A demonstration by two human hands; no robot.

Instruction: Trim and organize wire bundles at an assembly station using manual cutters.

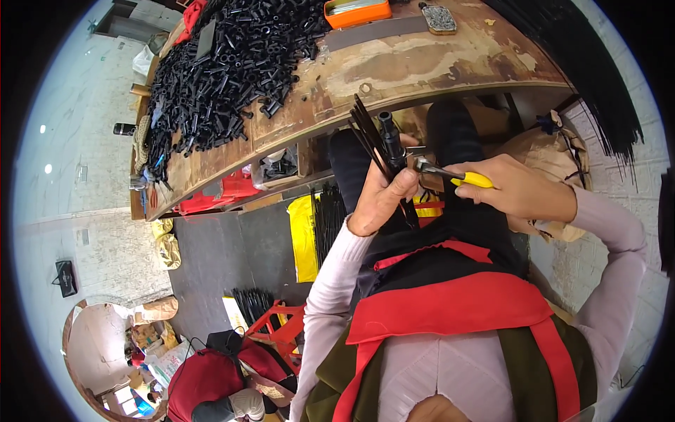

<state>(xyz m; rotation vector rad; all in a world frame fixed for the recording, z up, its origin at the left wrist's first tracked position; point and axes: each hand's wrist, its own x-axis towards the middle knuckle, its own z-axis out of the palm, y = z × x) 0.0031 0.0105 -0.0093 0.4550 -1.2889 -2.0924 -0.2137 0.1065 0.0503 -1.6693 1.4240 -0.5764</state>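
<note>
My left hand (384, 199) is closed round a bundle of thin black rods (363, 131) and a thicker black tubular part (391, 139), which point up toward the bench edge. In my right hand (526, 188) is a yellow-handled tool (473, 180) with a small metal head, whose exact kind I cannot make out. The tool's head comes close beside the black tubular part, over my lap. A thin metal piece sticks out sideways there, and my left fingers partly hide where it starts.
A large heap of black tubular fittings (232, 70) covers the left of the wooden bench (415, 67). Farther back are an orange box (357, 13) and a small tin (439, 20). Long black rods (590, 63) hang over the right end. A yellow bag (302, 239) lies on the floor.
</note>
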